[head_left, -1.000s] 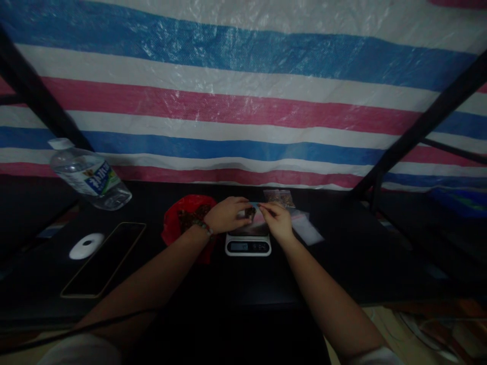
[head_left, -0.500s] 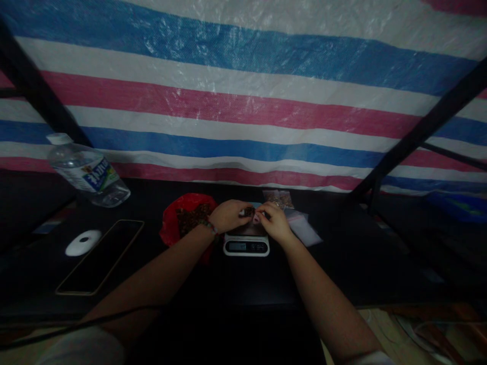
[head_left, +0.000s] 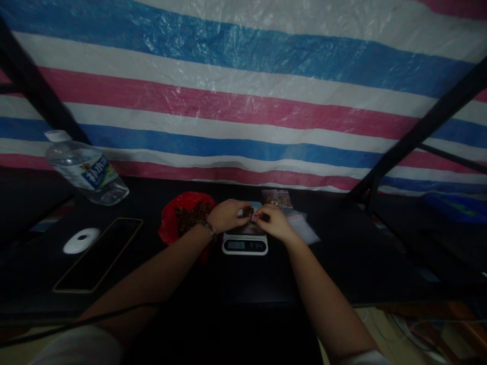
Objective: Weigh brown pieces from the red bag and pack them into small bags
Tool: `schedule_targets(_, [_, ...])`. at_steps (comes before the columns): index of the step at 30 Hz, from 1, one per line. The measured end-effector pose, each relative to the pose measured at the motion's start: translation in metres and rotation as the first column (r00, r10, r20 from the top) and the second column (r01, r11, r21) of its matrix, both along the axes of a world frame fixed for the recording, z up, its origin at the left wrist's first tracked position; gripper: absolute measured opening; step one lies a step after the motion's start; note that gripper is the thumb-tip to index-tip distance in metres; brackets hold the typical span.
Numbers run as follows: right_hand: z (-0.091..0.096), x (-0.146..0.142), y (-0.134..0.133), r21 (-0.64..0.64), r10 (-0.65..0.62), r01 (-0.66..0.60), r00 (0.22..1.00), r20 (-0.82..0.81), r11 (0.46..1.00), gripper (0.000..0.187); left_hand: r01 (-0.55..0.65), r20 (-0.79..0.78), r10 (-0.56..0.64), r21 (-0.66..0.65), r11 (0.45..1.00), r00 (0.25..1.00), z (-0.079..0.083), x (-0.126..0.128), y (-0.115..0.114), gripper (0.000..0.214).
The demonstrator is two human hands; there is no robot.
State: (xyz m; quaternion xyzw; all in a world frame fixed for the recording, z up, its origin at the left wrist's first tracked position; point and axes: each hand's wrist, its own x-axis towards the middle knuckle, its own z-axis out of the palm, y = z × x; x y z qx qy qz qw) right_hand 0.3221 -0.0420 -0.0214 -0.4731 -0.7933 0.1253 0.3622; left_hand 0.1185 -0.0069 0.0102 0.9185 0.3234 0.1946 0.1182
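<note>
Both my hands meet over a small white digital scale point(head_left: 244, 245) on a dark table. My left hand point(head_left: 227, 215), with a bead bracelet at the wrist, is closed on a small clear bag point(head_left: 249, 211) holding dark brown bits. My right hand point(head_left: 274, 222) pinches the same bag's right edge with its fingertips. A red plastic bag point(head_left: 176, 218) lies open just left of the scale, with a heap of the same brown bits inside.
Filled small bags point(head_left: 277, 197) and flat clear bags point(head_left: 302, 227) lie right of the scale. A tilted water bottle point(head_left: 85, 170), a white round puck point(head_left: 81, 240) and a dark phone point(head_left: 99, 253) sit at the left. A striped tarp point(head_left: 243, 91) hangs behind, black frame bars point(head_left: 418, 126) at both sides.
Both hands stay over the scale. My right fingertips have drawn in closer to the left hand on the small bag. The view has drifted slightly.
</note>
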Motion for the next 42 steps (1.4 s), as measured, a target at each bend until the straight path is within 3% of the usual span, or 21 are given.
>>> schedule_targets(5, [-0.006, 0.001, 0.002, -0.004, 0.097, -0.097, 0.987, 0.125, 0.995, 0.007, -0.046, -0.009, 0.046, -0.001, 0.999, 0.999, -0.005, -0.003, 0.002, 0.062])
schedule_targets(9, [-0.003, 0.000, 0.002, 0.038, 0.063, -0.064, 0.997, 0.035, 0.997, 0.005, -0.025, 0.004, 0.025, -0.013, 1.000, 1.000, 0.003, -0.017, 0.005, 0.072])
schedule_targets(14, [0.001, -0.009, -0.002, 0.131, -0.057, 0.077, 0.988, -0.144, 0.988, 0.008, -0.099, 0.052, 0.106, -0.133, 0.986, 0.993, 0.013, -0.061, 0.012, 0.052])
schedule_targets(20, [-0.004, -0.021, -0.001, 0.194, -0.125, 0.149, 0.983, -0.133, 0.970, 0.007, -0.151, 0.069, 0.169, -0.217, 0.964, 0.983, -0.002, -0.098, 0.012, 0.038])
schedule_targets(24, [-0.007, -0.022, 0.000, 0.242, -0.113, 0.133, 0.989, -0.094, 0.961, 0.005, -0.134, 0.023, 0.142, -0.212, 0.968, 0.990, -0.007, -0.102, 0.010, 0.037])
schedule_targets(32, [-0.008, -0.020, -0.001, 0.255, -0.074, 0.093, 0.994, -0.082, 0.962, 0.010, -0.171, -0.107, 0.159, -0.115, 0.979, 0.981, -0.002, -0.115, 0.017, 0.035])
schedule_targets(42, [-0.003, -0.018, -0.008, 0.262, -0.100, 0.125, 0.989, -0.108, 0.957, 0.014, -0.169, -0.146, 0.147, -0.147, 0.975, 0.978, -0.006, -0.107, 0.014, 0.036])
